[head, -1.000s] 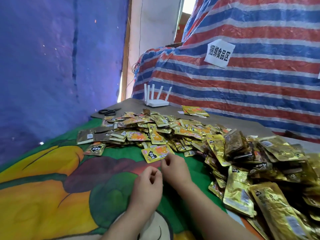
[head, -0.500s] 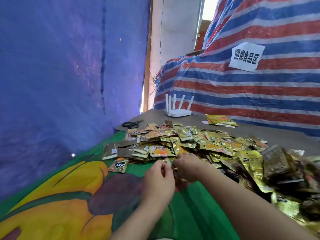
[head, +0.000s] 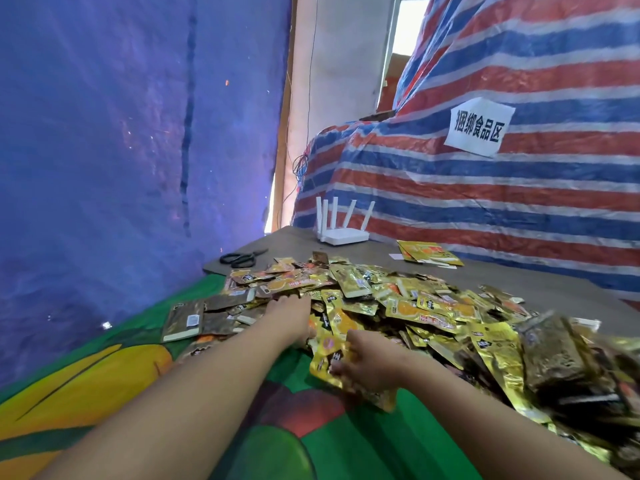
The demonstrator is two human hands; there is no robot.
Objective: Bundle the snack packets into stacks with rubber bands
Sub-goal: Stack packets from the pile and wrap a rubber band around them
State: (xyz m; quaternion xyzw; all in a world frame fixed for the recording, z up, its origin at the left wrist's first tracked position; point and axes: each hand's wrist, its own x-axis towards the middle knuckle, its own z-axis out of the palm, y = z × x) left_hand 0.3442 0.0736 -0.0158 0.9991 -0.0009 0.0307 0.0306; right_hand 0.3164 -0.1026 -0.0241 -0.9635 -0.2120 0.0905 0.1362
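both hands (head: 370, 362) reach into the snack packets (head: 426, 310), fingers buried, grip impossible to tell.

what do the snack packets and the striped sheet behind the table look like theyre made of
Snack packets: likely metallised plastic film, glossy gold; they crinkle and throw bright glints. Striped sheet: probably woven plastic tarpaulin, slight sheen, in red, blue and white bands, with soft creases and folds where it drapes.

Daylight came in through the window (head: 403, 39) up top, blown out white; the edges were warped, and the foil packets (head: 571, 368) at right were blurry.
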